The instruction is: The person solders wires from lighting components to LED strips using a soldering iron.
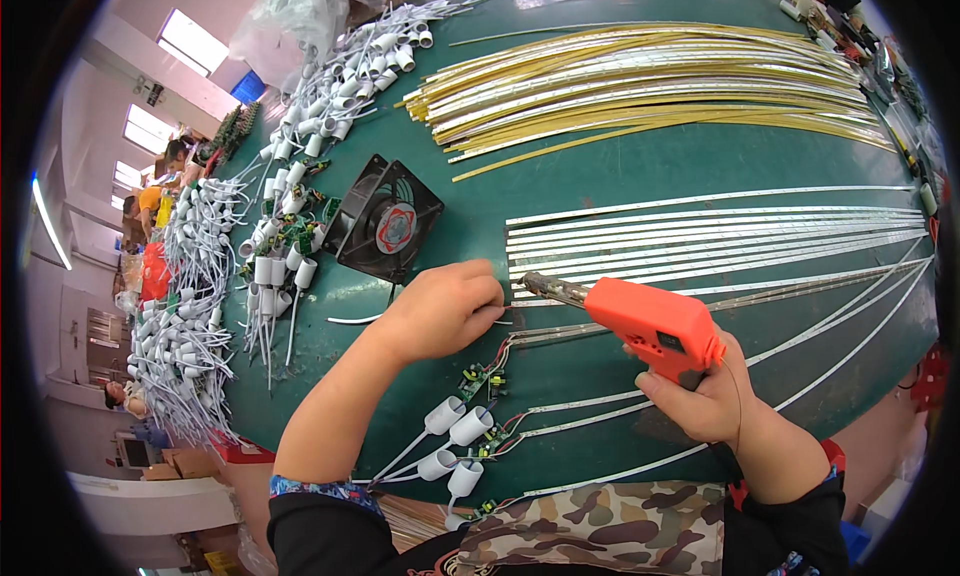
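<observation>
My right hand (715, 401) grips an orange soldering gun (650, 326). Its dark metal tip (550, 288) points left, over the near ends of the white LED strips (620, 238). Beside that tip my left hand (450, 306) is closed in a pinch. Whatever sits between its fingertips is too small to make out; a white cable (352, 321) runs under this hand. Nearer to me lie several strips (590, 418) wired to small green circuit boards (490, 378), with white cylindrical caps (445, 416) on cables beside them.
A black fan (385, 219) stands left of centre on the green table (450, 206). Piles of white caps with cables (190, 346) cover the left side. A bundle of yellow-edged strips (640, 86) lies at the back. A plastic bag (290, 26) and other people (150, 201) appear farther left.
</observation>
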{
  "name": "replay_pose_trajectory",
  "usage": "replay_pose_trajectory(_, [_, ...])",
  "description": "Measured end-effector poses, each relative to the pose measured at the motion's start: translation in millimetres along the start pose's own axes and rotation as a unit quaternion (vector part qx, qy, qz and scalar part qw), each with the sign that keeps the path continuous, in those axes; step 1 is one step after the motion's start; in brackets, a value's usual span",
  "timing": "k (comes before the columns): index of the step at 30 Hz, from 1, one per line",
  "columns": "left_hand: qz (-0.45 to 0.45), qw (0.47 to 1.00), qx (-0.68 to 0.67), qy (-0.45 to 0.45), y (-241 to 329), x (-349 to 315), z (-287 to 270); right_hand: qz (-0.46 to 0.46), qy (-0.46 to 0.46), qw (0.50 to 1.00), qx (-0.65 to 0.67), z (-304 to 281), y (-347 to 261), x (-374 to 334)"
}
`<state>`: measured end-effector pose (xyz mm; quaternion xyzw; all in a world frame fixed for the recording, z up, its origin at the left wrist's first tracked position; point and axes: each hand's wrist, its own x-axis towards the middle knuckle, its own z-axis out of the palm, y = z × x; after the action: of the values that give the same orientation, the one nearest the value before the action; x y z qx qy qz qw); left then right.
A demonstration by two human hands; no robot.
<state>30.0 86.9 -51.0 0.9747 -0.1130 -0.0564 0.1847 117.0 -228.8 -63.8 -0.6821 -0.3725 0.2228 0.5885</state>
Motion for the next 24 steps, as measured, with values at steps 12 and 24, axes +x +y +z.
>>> replay_pose_trajectory(12, [-0.079,0.992,-0.068,0.067,2.4,3.1,18.3,0.024,-0.009,1.0,0.017,8.6,2.8,-0.8])
replay_pose_trajectory(24, [-0.044,0.993,-0.072,0.082,-5.3,3.7,20.7,0.044,-0.018,0.999,0.003,13.6,1.1,1.3])
